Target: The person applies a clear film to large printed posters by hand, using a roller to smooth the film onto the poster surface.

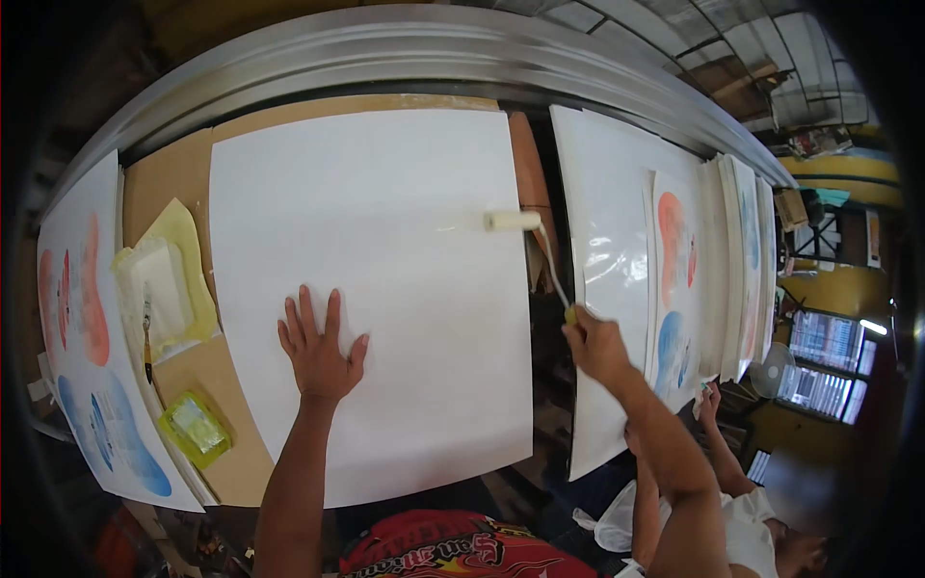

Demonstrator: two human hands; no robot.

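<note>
A large white sheet (pixel 414 318) lies in front of me on a brown board. My left hand (pixel 323 354) rests flat on it, left of the middle, fingers spread. My right hand (pixel 597 347) is closed round the handle of a small paint roller (pixel 514 222), beyond the sheet's right edge. The roller's pale sleeve lies over the sheet's upper right edge. To the left, a whitish tray (pixel 157 289) sits on a yellowish sheet (pixel 200 279), with a paintbrush (pixel 147 337) lying across it. Nearer me is a yellow-green container (pixel 196 429).
Printed sheets with red and blue shapes (pixel 87 318) lie at the far left. More printed sheets (pixel 679 260) lie on the right, beyond a dark gap. A metal rail (pixel 385 48) curves along the back. Another person (pixel 752 520) is at the lower right, close to my right arm.
</note>
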